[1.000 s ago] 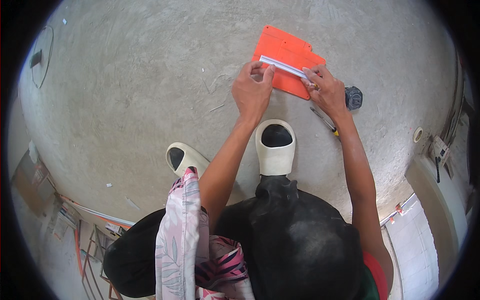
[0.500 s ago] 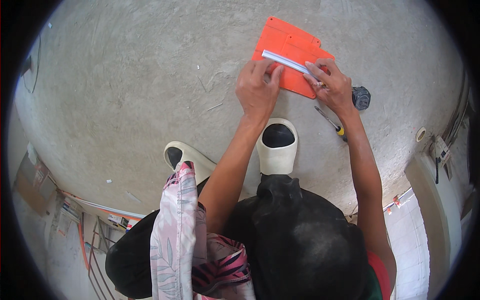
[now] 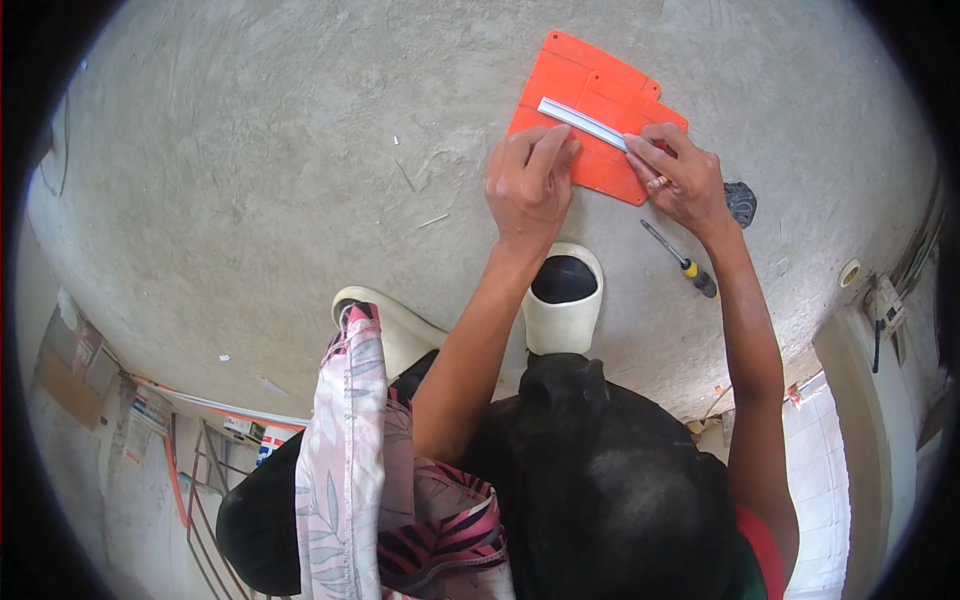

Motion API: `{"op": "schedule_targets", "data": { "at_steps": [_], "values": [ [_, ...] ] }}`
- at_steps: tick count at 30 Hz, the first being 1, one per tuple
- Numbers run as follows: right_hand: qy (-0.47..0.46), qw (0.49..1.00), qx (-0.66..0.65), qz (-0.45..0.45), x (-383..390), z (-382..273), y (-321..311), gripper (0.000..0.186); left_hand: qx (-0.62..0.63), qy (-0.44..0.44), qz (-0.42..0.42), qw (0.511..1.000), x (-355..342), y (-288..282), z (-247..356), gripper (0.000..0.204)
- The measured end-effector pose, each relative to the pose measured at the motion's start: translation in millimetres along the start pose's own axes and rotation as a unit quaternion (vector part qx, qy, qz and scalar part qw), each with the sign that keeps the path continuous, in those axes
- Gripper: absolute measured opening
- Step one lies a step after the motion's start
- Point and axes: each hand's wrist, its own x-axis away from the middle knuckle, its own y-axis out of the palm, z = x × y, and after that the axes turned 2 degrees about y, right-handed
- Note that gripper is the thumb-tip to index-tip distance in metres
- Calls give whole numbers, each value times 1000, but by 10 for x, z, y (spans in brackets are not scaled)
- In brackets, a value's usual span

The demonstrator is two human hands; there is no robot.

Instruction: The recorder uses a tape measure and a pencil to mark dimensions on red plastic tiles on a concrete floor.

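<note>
**user1:** While the person is crouching over the concrete floor (image 3: 250,200), both hands are working on that orange plastic panel (image 3: 590,95) lying flat there. Left hand (image 3: 528,185) is pressing down on the panel's near edge, fingers curled and together, index pointing at the white strip (image 3: 583,124). Right hand (image 3: 682,180) is pinching the strip's right end between fingertips, so it's clamped on the strip.

**user2:** Where's the strip sitting exactly?

**user1:** It's lying diagonally across the panel, touching it, running from upper left down to the right hand. The two hands are staying apart, one at each side of the strip.

**user2:** Anything else lying around?

**user1:** A screwdriver (image 3: 680,259) with a yellow-and-black handle is resting on the floor just beside the right wrist, a small dark object (image 3: 741,203) is sitting near the right hand, and a cream slipper (image 3: 563,300) is showing below the left forearm.
</note>
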Motion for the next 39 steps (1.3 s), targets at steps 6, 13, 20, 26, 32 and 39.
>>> {"op": "schedule_targets", "data": {
  "at_steps": [6,13,20,26,32,39],
  "values": [
    [22,999,-32,20,6,36,-13,28,-48,-181,-64,980,83,-201,340,36],
    [2,999,-41,24,-23,38,26,26,22,-355,-139,924,14,-206,396,35],
    [10,999,-47,24,-39,-22,46,25,91,-401,-103,906,-86,-242,228,27],
    [42,996,-57,49,-16,-59,109,27,85,-391,-120,908,-141,-261,208,23],
    [73,993,-68,69,-1,-157,130,31,13,-313,-120,942,-103,-258,193,24],
    [86,992,-69,67,16,-159,125,33,-68,-29,-50,996,-75,-140,127,29]
  ]
}}
